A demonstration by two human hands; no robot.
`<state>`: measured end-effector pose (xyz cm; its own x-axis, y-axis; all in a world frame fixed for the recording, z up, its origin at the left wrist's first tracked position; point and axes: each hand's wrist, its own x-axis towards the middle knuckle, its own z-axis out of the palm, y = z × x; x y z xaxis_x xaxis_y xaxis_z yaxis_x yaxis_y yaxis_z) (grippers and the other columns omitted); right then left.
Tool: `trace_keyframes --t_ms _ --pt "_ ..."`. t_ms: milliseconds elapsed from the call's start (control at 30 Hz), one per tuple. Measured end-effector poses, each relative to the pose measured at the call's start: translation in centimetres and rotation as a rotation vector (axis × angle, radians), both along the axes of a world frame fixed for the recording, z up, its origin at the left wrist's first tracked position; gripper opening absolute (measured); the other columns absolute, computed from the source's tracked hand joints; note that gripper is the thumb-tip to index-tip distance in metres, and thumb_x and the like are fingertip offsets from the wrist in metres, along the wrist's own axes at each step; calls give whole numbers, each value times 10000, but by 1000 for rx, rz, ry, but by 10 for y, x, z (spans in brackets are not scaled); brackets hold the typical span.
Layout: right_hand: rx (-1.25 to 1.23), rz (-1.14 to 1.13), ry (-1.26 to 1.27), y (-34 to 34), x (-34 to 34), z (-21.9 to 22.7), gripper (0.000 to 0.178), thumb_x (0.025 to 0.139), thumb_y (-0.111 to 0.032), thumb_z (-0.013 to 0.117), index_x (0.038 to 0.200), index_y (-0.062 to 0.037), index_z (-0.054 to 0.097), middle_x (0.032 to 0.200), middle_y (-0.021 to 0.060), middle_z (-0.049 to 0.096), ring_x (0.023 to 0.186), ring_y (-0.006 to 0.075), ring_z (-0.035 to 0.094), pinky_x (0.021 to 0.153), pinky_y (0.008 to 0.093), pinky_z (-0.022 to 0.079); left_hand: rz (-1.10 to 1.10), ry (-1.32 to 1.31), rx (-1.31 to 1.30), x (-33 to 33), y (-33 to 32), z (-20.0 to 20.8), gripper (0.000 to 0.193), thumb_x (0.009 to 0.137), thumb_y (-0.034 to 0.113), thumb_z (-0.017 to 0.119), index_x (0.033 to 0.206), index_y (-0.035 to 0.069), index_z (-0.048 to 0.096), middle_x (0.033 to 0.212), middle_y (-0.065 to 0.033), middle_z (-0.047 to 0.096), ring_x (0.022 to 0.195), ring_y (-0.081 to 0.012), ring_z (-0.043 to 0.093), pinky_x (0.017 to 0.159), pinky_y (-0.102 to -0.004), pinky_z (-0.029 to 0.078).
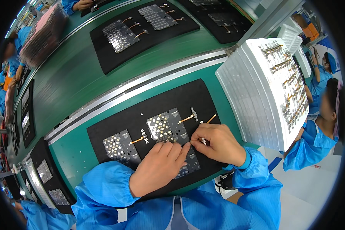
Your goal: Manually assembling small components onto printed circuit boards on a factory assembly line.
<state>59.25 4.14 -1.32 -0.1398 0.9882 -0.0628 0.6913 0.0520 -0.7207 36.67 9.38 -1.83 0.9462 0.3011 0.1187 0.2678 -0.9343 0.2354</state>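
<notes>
A dark circuit board (pixel 166 124) with round silvery contacts lies on a black mat (pixel 103 132) in front of me. My left hand (pixel 161 163) bends over its lower part, fingers close together and pressed onto it, hiding much of it. At the board's right edge, my right hand (pixel 218 143) pinches a small flex cable with metal parts (pixel 205 142); its end is hidden by the fingertips. Both hands' fingertips nearly meet there. Another flex cable (pixel 187 118) sticks out higher on the same edge. Left of it, a second circuit board (pixel 120 145) has its own cable (pixel 137 140).
A tall stack of white foam trays (pixel 249 84) holding rows of small cable parts stands at the right. Beyond a metal rail (pixel 142 84), a green conveyor (pixel 69 82) carries black mats with boards (pixel 120 36). A co-worker in blue (pixel 314 142) sits at the right.
</notes>
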Motion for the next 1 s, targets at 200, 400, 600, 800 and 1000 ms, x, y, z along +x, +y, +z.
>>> trace_keyframes --t_ms 200,400,600,800,1000 --pt "59 -247 -8 -12 -1 17 205 854 -88 790 1041 -33 727 879 121 675 708 321 684 615 373 541 4 27 56 -1 0 0 504 938 296 647 1350 7 629 953 -26 519 924 -169 513 834 -291 435" --pt "328 -231 -406 -19 1 -2 223 824 -68 784 1038 -38 728 983 93 664 779 296 703 659 382 569 -2 21 67 0 0 0 498 939 298 648 1346 12 636 941 -24 512 922 -170 514 832 -290 438" --pt "384 -213 -297 -19 5 -3 207 831 -11 770 1032 -13 724 1005 107 667 741 268 685 622 340 553 12 -49 -27 -2 5 -5 500 902 314 701 1312 33 651 940 -36 531 913 -190 541 820 -302 454" --pt "-150 -237 987 -34 2 20 138 1013 -15 633 1122 51 686 1003 85 655 783 106 674 575 203 516 196 -392 -365 -4 18 8 534 849 231 812 1314 41 630 1040 -103 655 933 -251 676 786 -373 557" --pt "-289 -159 1227 -36 -9 6 162 1014 -56 646 1148 33 664 1064 113 672 853 140 689 610 232 558 180 -509 -1155 -12 25 13 209 886 32 783 1087 -3 743 934 -100 731 784 -180 709 714 -305 567"
